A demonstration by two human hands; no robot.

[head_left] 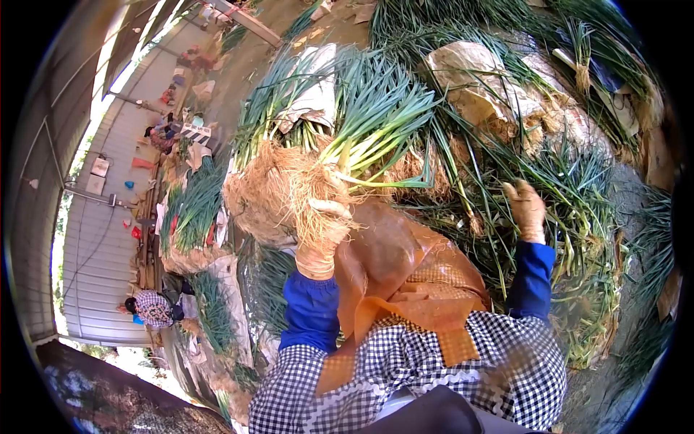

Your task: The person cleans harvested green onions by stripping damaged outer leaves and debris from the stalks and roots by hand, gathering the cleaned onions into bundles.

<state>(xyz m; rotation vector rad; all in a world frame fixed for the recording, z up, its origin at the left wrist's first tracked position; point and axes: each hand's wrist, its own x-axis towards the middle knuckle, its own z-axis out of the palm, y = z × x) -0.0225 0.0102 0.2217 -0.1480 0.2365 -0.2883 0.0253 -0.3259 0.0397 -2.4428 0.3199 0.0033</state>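
Your left hand (325, 228) held a green onion bunch (361, 145) by its roots (311, 213), beside the stacked onions (253, 177). Its long axis ran toward upper right, leaves (405, 108) outward. It seemed light, bendable, easily bruised; the firmer base (343, 155) suited gripping. Your right hand (526, 208), fingers parted, was near loose onions (575, 217).

Ribbed metal wall (94, 264) stood along the left, dark roof panels (69, 90) adjoining. Daylight (121, 76) entered through a long gap between them. Floor (253, 72), where exposed, appeared grey-brown.
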